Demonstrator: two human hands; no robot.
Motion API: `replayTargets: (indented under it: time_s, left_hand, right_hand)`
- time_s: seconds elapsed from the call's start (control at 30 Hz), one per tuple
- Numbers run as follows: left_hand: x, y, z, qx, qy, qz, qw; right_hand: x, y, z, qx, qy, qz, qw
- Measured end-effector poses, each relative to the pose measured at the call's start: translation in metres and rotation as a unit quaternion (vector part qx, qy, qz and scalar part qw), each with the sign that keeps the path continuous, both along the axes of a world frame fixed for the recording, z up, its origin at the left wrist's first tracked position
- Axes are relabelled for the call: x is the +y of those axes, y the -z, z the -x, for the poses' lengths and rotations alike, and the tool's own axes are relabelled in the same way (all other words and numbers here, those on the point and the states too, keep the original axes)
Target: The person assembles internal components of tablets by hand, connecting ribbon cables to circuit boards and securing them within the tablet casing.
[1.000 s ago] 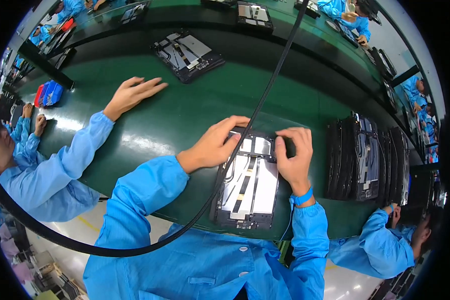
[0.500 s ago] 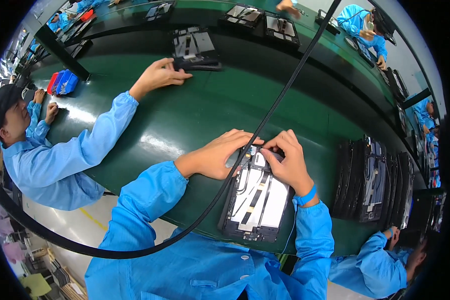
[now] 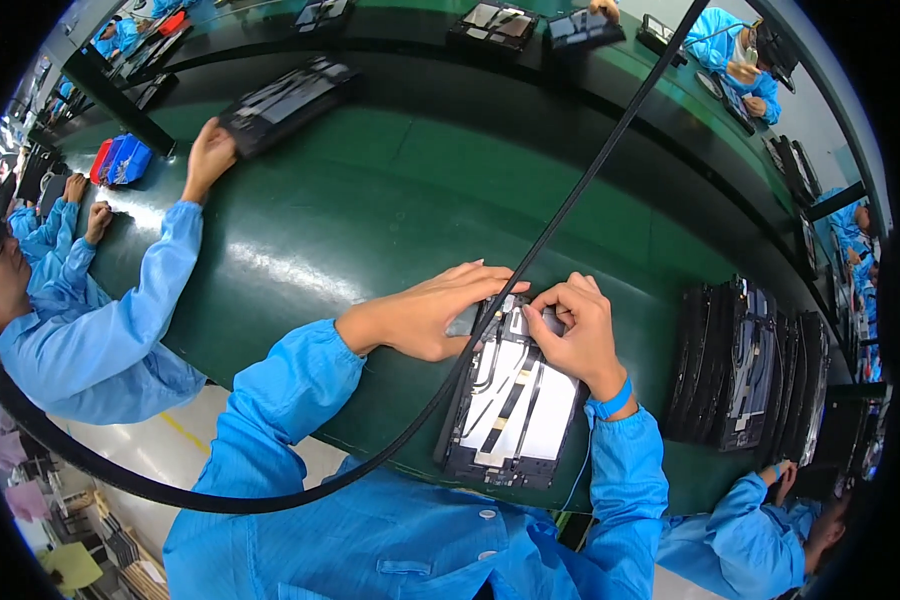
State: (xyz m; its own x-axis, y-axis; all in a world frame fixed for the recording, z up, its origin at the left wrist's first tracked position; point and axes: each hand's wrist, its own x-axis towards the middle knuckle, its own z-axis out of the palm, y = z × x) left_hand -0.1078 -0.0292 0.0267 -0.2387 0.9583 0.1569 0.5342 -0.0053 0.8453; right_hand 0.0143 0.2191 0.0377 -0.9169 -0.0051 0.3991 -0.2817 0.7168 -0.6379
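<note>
Green tabletop point(image 3: 420, 200), smooth and glossy, gleaming at nine o'clock; silvery, metallic-looking sheen on the device point(image 3: 520, 402) at five; left sleeve point(image 3: 288, 395), wrinkled matt cloth, at eight!

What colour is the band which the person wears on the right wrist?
The wrist band is bright blue; the head view shows it.

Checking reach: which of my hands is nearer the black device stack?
Right. The right hand is left of the device stack, not touching; the left hand, farther left.
</note>
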Motion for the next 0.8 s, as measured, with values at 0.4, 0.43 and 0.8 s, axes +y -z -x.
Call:
replayTargets:
  time_s: [0.4, 0.43, 0.8]
  left_hand:
    - [0.004, -0.014, -0.014, -0.001, -0.034, 0.042, 0.999]
    - [0.004, -0.013, -0.014, 0.000, -0.033, 0.041, 0.999]
    - [0.001, -0.001, -0.036, 0.035, -0.144, -0.046, 0.988]
  right_hand:
    - [0.019, -0.024, -0.009, -0.175, -0.126, 0.010, 0.977]
    - [0.020, -0.026, -0.008, -0.174, -0.125, 0.010, 0.977]
    - [0.027, -0.026, -0.005, -0.218, -0.165, 0.031, 0.961]
